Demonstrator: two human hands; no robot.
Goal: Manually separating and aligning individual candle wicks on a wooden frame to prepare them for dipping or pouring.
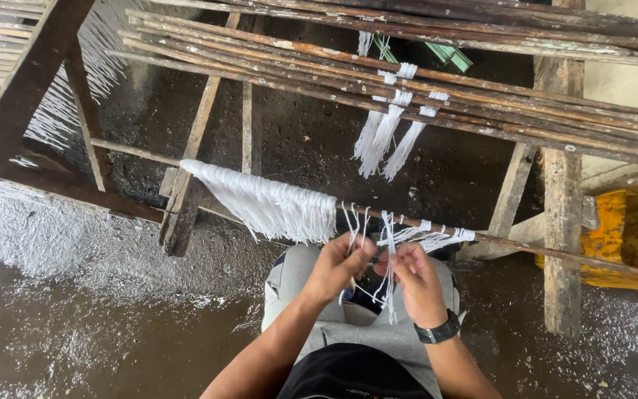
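A thin wooden stick (526,246) runs across in front of me, resting on a rough wooden frame (561,244). A dense fringe of white strings (267,205) hangs from its left part. Looser white strings (389,247) hang from its middle. My left hand (337,267) pinches some of these strings just below the stick. My right hand (415,281), with a black watch on the wrist, grips strings beside it. Both hands are close together over my grey-trousered knees.
Several long wooden sticks (481,100) lie stacked on the frame above, some with white string bundles (385,133) hanging down. More strung sticks (9,44) sit at the upper left. The dark floor is wet with white residue. A yellow object (625,229) stands at right.
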